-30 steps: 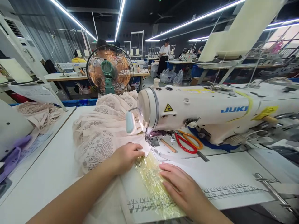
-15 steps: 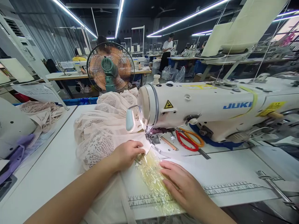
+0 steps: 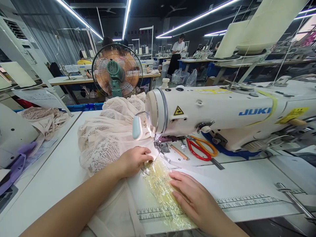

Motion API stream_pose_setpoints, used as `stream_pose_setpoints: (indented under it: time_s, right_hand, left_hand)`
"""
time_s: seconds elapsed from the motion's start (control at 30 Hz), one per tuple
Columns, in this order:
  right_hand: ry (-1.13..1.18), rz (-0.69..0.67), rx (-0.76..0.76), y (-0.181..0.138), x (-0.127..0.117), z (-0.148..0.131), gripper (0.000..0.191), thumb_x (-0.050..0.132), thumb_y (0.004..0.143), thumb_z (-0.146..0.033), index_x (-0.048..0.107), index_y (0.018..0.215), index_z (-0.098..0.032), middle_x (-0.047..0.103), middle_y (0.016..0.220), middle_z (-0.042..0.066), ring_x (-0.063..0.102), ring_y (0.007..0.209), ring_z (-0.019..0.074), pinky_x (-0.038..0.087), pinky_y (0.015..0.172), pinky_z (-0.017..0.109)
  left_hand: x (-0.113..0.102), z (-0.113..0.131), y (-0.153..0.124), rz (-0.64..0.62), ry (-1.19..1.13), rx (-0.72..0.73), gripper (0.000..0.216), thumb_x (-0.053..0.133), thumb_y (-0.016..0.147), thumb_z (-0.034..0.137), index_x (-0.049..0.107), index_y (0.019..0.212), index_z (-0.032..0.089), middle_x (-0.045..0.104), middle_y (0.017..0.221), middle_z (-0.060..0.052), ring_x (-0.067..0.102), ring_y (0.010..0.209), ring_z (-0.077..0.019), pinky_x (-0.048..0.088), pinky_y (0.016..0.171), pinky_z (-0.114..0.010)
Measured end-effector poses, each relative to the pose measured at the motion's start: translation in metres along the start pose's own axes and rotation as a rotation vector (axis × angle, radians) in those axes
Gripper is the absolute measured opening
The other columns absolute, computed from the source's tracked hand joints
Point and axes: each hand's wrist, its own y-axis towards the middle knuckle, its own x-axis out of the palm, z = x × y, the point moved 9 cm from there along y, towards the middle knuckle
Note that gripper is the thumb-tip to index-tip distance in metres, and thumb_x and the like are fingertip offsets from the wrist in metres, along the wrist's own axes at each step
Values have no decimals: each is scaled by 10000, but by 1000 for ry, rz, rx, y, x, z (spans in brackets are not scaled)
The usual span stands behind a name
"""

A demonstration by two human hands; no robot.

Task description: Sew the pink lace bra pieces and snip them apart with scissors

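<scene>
My left hand (image 3: 134,160) is closed at the edge of a thin beige fabric (image 3: 148,144), thumb and forefinger together, just in front of the presser foot (image 3: 159,146) of a white sewing machine (image 3: 187,110). My right hand (image 3: 195,196) lies with fingers stretched out, its fingertips at the right edge of a shiny, crinkled, yellowish clear strip (image 3: 161,184). That strip is on the table and partly covers a printed ruler (image 3: 150,214). Lace garments (image 3: 106,149) are heaped beyond my left forearm, and sheer fabric (image 3: 118,210) hangs below it.
Red-handled scissors (image 3: 198,151), an orange-handled pair (image 3: 209,148) and a small wooden-handled tool (image 3: 179,152) lie right of the needle. A metal rod (image 3: 293,199) is at the right table edge. A fan (image 3: 116,70) stands behind; a person (image 3: 177,52) stands farther back.
Both hands keep nearly the same place and pose. The sheer fabric below my left forearm has shifted slightly, and the view has moved a little.
</scene>
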Motion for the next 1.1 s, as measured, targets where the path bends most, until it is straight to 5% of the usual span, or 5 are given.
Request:
stream_pose_setpoints:
  time_s: [0.43,0.8,1.0,1.1]
  right_hand:
    - [-19,7,0,0,-4,-2,214,441,888,-208,612,1011,-172,633,1145,129,567,1101,240,519,894,408]
    - [-19,-36,17,2,2,0,236,437,892,-224,614,1035,-159,626,1159,140,563,1112,239,514,906,390]
    - [-9,91,13,1,-17,-3,202,456,864,-186,616,989,-180,646,1116,118,583,1075,229,523,875,359]
    - [14,180,-85,2,-13,-33,207,462,845,-165,600,998,-188,672,1053,89,607,1010,209,511,870,331]
  left_hand:
    - [3,1,1,-52,72,63,444,433,772,11,644,1108,209,570,1232,-96,540,1092,-225,453,889,-331]
    - [-3,-21,12,-74,64,-53,464,433,741,14,651,1097,216,566,1255,-74,537,1117,-225,446,924,-345]
    - [-5,-29,15,-74,130,-135,409,436,797,77,638,1126,211,545,1285,-84,521,1147,-257,426,955,-376]
    - [-7,-33,19,-66,198,-162,372,439,830,112,627,1130,225,539,1292,-73,512,1159,-243,415,967,-359]
